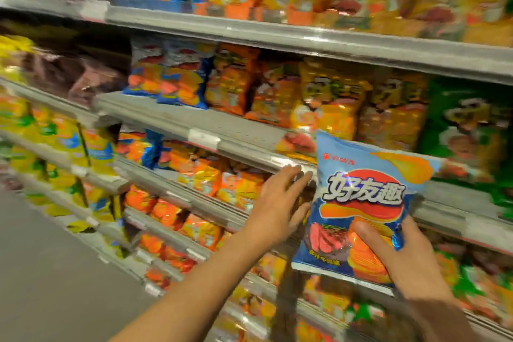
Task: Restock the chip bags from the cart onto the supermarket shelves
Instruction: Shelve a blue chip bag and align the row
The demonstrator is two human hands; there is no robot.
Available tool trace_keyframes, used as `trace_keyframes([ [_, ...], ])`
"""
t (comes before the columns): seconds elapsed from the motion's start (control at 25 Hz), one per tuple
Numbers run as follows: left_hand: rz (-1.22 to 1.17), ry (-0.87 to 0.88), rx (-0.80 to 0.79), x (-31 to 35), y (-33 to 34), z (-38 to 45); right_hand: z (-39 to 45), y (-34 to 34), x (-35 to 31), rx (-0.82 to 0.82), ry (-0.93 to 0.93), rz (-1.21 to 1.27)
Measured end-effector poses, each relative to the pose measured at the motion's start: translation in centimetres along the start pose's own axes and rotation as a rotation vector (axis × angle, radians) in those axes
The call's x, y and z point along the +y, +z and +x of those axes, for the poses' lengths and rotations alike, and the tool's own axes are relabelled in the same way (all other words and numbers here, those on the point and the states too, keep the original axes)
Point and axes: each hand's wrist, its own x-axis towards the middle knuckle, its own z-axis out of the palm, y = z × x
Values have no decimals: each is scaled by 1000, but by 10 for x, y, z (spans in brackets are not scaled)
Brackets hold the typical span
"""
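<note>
A light-blue chip bag [363, 203] with white lettering and orange chips printed on it is held upright in front of the shelves. My right hand [402, 255] grips its lower right corner, thumb across the front. My left hand [280, 203] reaches forward beside the bag's left edge with fingers straight and spread, fingertips near the grey edge of the middle shelf [211, 144]. Matching blue bags [169, 75] stand on that shelf further left. The cart is out of view.
Several grey shelves run from lower right to upper left, packed with orange [233, 80], yellow [330, 97] and green [469, 122] chip bags. A bare patch of shelf board [236, 128] lies in front of the orange bags. Grey aisle floor [50, 272] is at lower left.
</note>
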Motion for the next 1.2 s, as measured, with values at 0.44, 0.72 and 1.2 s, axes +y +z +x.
trace_keyframes([
  [0.44, 165, -381, -90, -267, -161, -119, 38, 322, -26, -317, -4, 145],
  [0.72, 202, -504, -323, -388, -178, -136, 91, 464, 9, -396, 83, 170],
  [1.2, 93, -384, -364, -498, -160, -84, 186, 528, -1, 8, 143, -9],
])
